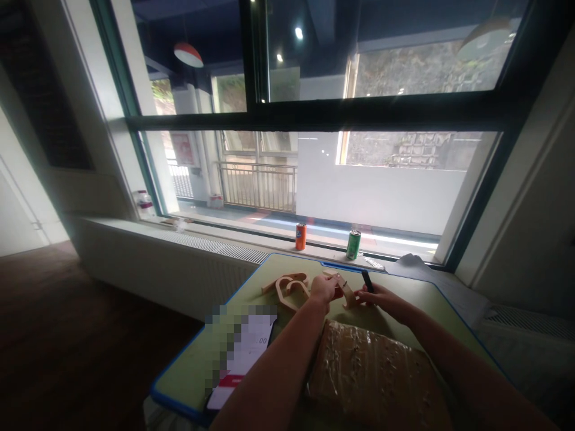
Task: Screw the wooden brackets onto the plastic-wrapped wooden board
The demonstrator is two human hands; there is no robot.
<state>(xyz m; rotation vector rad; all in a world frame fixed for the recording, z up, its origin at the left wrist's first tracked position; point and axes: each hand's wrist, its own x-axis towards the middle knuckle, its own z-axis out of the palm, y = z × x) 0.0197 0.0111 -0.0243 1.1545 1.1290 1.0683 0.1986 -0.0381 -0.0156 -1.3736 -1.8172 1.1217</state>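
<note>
Both my arms reach out over a green table (211,353). My left hand (324,289) is closed on a curved wooden piece (347,290). My right hand (376,296) grips the same piece from the right, fingers pinched at its lower end. More curved wooden pieces (290,287) lie just left of my left hand. A small dark object (367,280) stands behind my right hand.
A brown parcel wrapped in tape (372,374) lies under my forearms. A phone (242,365) rests at the table's near left. An orange can (300,236) and a green can (353,245) stand on the window sill. Dark floor lies to the left.
</note>
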